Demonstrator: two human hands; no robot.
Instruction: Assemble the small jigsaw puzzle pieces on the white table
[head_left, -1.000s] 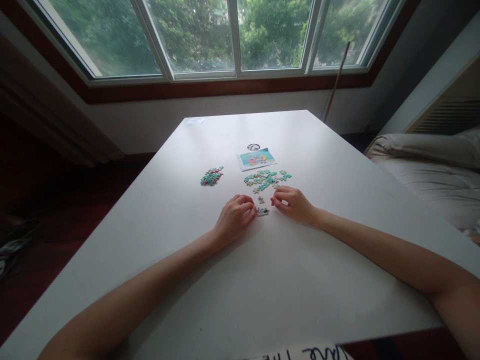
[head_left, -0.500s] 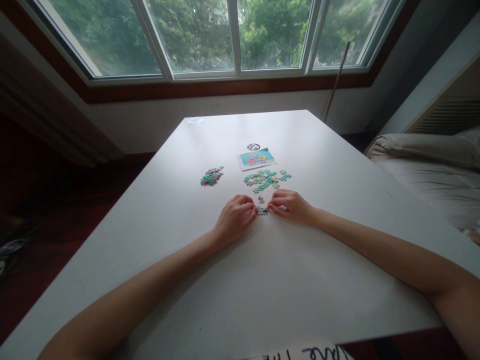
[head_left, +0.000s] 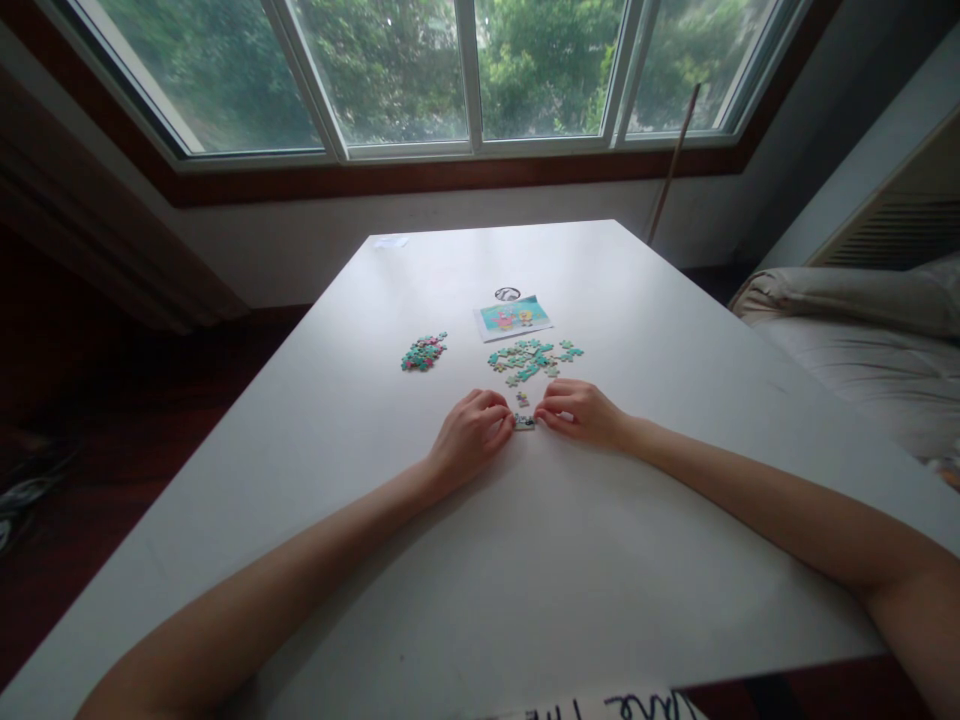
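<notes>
A small strip of jigsaw puzzle pieces (head_left: 524, 422) lies flat on the white table (head_left: 360, 600). My left hand (head_left: 474, 432) grips its left end with curled fingers. At the strip's right end, my right hand (head_left: 579, 410) pinches with thumb and fingertips. Just beyond the strip lies a small loose puzzle piece (head_left: 523, 399), apart from both hands. Farther off, a spread of green puzzle pieces (head_left: 529, 358) covers a patch of table. To the left sits a denser pile of green and pink pieces (head_left: 423, 353). My fingers partly hide the strip's ends.
A picture card (head_left: 514, 318) with cartoon figures lies behind the spread pieces, with a round black-and-white item (head_left: 507, 294) past it. A pale paper (head_left: 391, 242) rests near the table's far left corner. A cushioned seat (head_left: 840, 350) stands at the right.
</notes>
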